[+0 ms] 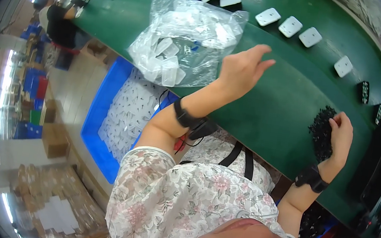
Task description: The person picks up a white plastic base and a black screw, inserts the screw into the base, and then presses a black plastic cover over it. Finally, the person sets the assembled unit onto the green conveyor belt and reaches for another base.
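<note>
My left hand (242,71) hovers over the green table just right of a clear plastic bag (207,70). Its thumb and forefinger are apart, and nothing shows between them. Inside the bag are several translucent white plastic covers (170,71). At the right, my right hand (342,139) is at the edge of a pile of small black parts (321,130). Its thumb and fingertips are drawn together; whatever they hold is too small to make out. Beyond my hands, white rectangular cases (290,27) with small holes stand spaced out in a curved row.
Several dark open pieces with green insides (364,92) continue the row at the right, near a long black box (372,166). A blue bin (95,127) of small clear parts stands left, below the table (267,125). Another person (60,23) sits at the table's far left.
</note>
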Action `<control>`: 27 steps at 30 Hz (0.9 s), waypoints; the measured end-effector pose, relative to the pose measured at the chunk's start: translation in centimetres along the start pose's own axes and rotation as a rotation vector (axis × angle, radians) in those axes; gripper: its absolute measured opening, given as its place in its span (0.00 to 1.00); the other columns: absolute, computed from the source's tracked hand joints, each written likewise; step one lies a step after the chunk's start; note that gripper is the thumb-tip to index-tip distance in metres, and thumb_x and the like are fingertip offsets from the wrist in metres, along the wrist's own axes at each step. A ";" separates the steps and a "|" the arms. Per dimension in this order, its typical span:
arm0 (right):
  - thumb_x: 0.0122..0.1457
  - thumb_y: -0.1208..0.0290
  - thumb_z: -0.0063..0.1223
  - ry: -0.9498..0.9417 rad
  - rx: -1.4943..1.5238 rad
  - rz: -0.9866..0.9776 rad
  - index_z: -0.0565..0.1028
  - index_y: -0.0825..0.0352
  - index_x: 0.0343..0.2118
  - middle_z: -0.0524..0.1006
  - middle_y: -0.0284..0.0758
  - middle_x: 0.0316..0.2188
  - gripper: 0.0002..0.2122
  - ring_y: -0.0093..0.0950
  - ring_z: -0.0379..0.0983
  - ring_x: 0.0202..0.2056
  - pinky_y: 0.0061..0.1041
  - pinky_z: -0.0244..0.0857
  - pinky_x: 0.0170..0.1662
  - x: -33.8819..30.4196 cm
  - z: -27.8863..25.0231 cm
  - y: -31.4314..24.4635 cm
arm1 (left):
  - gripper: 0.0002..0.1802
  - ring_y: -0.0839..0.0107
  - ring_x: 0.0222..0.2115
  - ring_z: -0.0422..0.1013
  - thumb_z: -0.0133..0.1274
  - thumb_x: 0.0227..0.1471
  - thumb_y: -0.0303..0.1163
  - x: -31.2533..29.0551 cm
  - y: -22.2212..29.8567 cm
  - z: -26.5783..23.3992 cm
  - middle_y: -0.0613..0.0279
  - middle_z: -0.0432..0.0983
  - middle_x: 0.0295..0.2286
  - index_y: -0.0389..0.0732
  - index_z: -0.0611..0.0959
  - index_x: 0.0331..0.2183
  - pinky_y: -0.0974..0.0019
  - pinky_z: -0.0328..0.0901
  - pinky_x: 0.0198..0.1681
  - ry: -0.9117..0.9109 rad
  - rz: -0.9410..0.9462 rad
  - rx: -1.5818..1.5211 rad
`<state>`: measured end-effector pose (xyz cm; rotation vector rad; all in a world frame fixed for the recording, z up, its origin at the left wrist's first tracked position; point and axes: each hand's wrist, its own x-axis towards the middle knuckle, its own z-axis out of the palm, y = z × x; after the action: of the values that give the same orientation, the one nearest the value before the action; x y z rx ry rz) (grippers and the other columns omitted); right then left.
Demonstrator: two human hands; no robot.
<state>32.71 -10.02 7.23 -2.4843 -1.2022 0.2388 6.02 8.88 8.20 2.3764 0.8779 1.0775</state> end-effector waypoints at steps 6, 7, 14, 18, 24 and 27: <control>0.55 0.68 0.53 0.024 -0.114 0.072 0.69 0.66 0.29 0.71 0.35 0.24 0.08 0.32 0.67 0.26 0.28 0.61 0.32 -0.3 -1.6 -0.9 | 0.07 0.57 0.27 0.69 0.55 0.48 0.28 -4.4 -7.0 -7.3 0.57 0.72 0.27 0.40 0.77 0.32 0.59 0.65 0.30 0.156 -0.140 0.303; 0.56 0.66 0.53 0.003 -0.138 0.118 0.70 0.65 0.29 0.71 0.34 0.25 0.08 0.30 0.67 0.26 0.27 0.61 0.32 -0.2 -1.7 -0.9 | 0.08 0.56 0.31 0.69 0.56 0.47 0.27 -4.7 -9.1 -8.4 0.57 0.72 0.29 0.39 0.77 0.32 0.59 0.65 0.33 0.156 -0.130 0.431; 0.61 0.62 0.45 0.139 -0.117 0.097 0.76 0.56 0.38 0.75 0.33 0.32 0.09 0.34 0.71 0.32 0.28 0.64 0.36 0.0 -0.5 0.9 | 0.13 0.56 0.37 0.67 0.60 0.42 0.31 -5.0 -16.4 -12.2 0.55 0.73 0.32 0.37 0.78 0.31 0.59 0.65 0.38 -0.089 -0.244 0.885; 0.61 0.65 0.47 0.198 -0.041 0.001 0.76 0.60 0.37 0.75 0.32 0.30 0.08 0.30 0.71 0.29 0.25 0.64 0.34 0.0 -0.5 -1.3 | 0.17 0.54 0.38 0.66 0.62 0.40 0.32 -5.2 -17.8 -12.2 0.54 0.73 0.34 0.36 0.76 0.33 0.58 0.64 0.40 -0.128 -0.253 0.845; 0.57 0.76 0.52 0.211 0.518 -0.137 0.76 0.71 0.36 0.71 0.25 0.23 0.06 0.13 0.62 0.23 0.14 0.57 0.27 -0.5 -0.4 -4.5 | 0.21 0.50 0.35 0.65 0.64 0.38 0.29 -4.0 -14.9 -11.9 0.51 0.72 0.31 0.36 0.74 0.36 0.55 0.62 0.39 -0.073 -0.289 0.541; 0.59 0.75 0.51 0.103 0.668 -0.191 0.75 0.72 0.37 0.70 0.27 0.24 0.06 0.14 0.63 0.23 0.13 0.57 0.27 -0.6 0.2 -6.1 | 0.23 0.52 0.33 0.65 0.62 0.41 0.28 -1.3 -8.9 -10.8 0.53 0.72 0.29 0.39 0.75 0.42 0.56 0.61 0.37 0.052 -0.080 0.530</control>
<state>27.87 -7.02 9.48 -1.7763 -1.0821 0.3823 -6.37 15.40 9.28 2.7025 1.4105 0.9682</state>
